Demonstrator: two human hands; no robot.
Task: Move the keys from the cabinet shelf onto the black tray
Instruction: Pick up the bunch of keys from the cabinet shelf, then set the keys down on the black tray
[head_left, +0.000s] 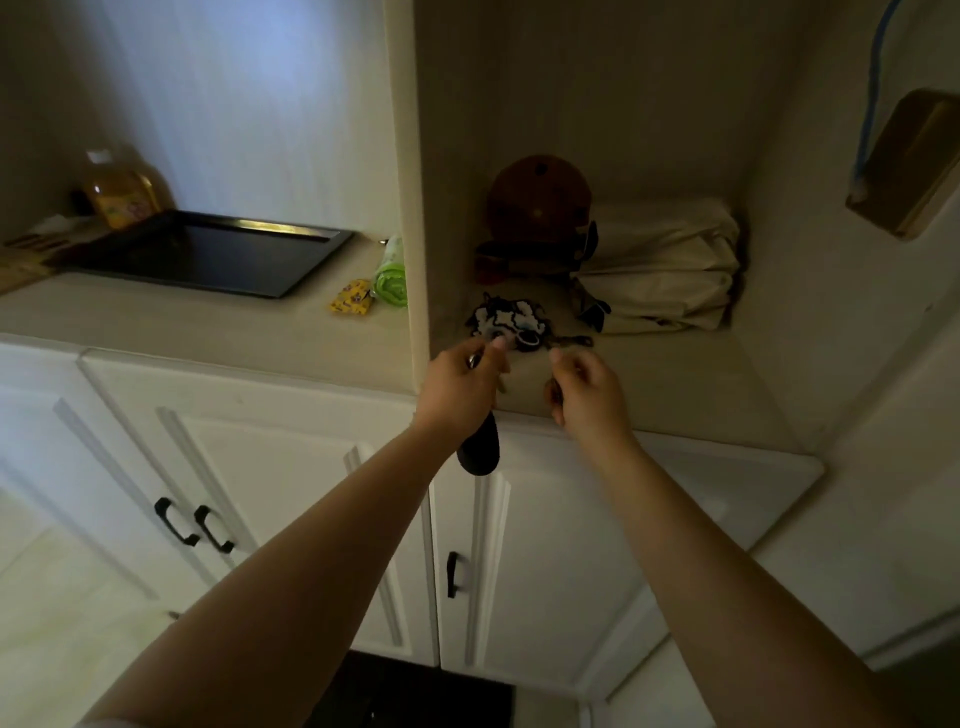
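Both hands sit at the front lip of the shelf, the left hand closed around a dark fob that hangs below the edge, the right hand curled just beside it. Straight ahead the charm and keys lie at the fingertips. Behind them a brown ball and a folded cloth bag fill the back of the niche. The divider panel walls off the route left; open counter lies beyond it. A yellow pouch and green roll crowd the tray's right corner. The tray itself lies bare, with a bottle behind it.
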